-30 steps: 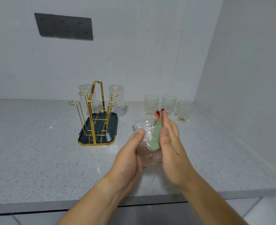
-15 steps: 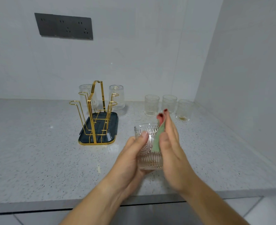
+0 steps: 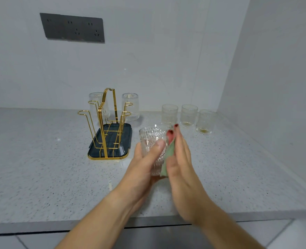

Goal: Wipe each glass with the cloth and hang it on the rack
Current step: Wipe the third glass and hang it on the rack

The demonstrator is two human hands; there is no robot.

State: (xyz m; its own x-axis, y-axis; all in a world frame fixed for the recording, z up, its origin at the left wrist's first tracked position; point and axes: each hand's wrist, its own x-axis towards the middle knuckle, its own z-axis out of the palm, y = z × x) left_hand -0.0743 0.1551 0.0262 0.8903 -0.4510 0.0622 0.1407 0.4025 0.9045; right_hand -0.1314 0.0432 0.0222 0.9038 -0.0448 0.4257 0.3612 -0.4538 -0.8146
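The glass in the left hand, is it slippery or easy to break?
The glass looks rigid and probably fragile, being clear pressed glass. Its ribbed wall likely gives the left hand fair grip. Laid sideways, its round body would probably roll.

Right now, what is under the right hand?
A green cloth, pressed against the glass that the left hand holds. The right hand covers most of the cloth.

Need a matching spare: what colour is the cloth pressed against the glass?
Pale green cloth, seen in the head view.
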